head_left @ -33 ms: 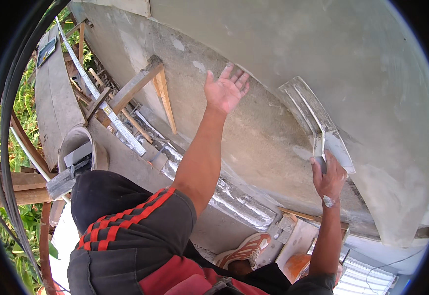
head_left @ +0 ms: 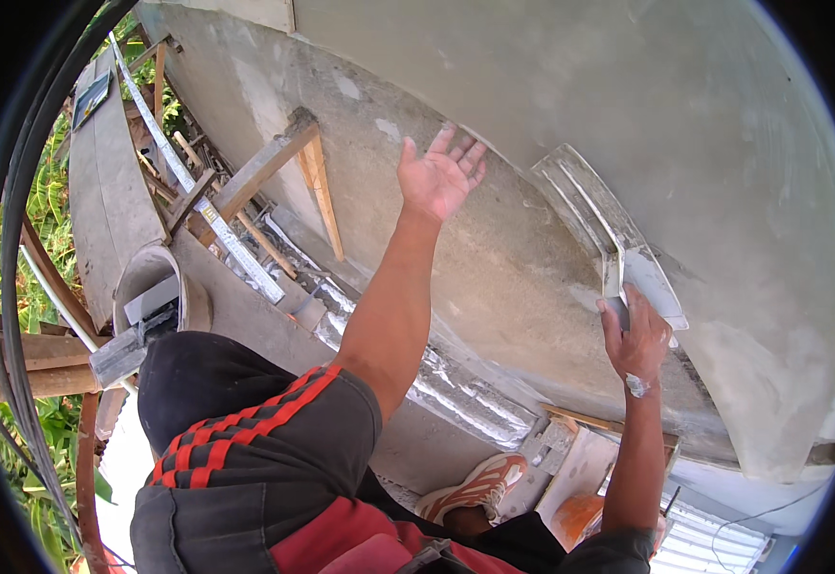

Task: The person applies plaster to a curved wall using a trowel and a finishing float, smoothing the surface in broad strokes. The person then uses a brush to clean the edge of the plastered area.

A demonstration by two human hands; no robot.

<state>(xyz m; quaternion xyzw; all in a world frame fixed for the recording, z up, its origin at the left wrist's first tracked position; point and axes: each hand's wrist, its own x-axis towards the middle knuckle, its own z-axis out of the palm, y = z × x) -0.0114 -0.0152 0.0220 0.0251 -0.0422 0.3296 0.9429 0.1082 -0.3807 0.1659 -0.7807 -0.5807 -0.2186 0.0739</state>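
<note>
My right hand [head_left: 639, 337] grips the dark handle of a long plastering trowel [head_left: 585, 196]. Its flat metal blade lies against the wall, over the lower edge of the smooth grey plaster [head_left: 551, 77]. Out to the left of it, my left hand [head_left: 444, 177] is raised at that plaster edge with fingers spread and palm showing. Nothing is in it, and whether its fingertips touch the wall I cannot tell. Under the plaster edge runs a rougher, browner strip of wall [head_left: 494, 258]. A pale patch marks my right wrist.
On the left stands a bucket [head_left: 197, 304] with another trowel [head_left: 144, 325] across it. A timber bracket [head_left: 269, 163] props against the wall, beside a long metal straightedge [head_left: 235, 251]. Dark cables [head_left: 6, 258] hang at far left. My shoe [head_left: 475, 486] stands near an orange object [head_left: 578, 517].
My right hand and the trowel have shifted slightly up and to the left along the wall. The left hand has stayed almost where it was.
</note>
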